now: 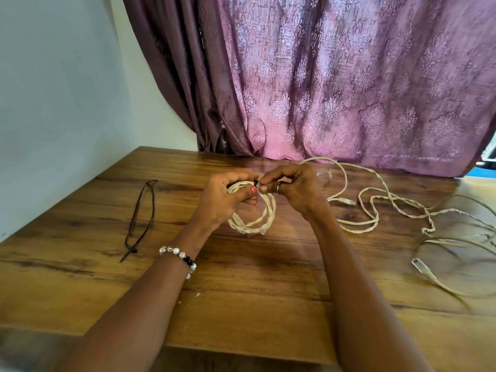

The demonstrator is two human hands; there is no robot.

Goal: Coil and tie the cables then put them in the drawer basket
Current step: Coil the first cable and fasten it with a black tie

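Note:
A coiled white cable hangs in a loop just above the wooden table. My left hand grips the top of the coil, thumb pressed on the strands. My right hand pinches a small black tie wrapped round the coil's top. Loose white cables sprawl over the right side of the table, with clear plugs at their ends. No drawer basket is in view.
Black cable ties lie in a long loop on the left of the table. A purple patterned curtain hangs behind the table's far edge. A pale wall stands on the left.

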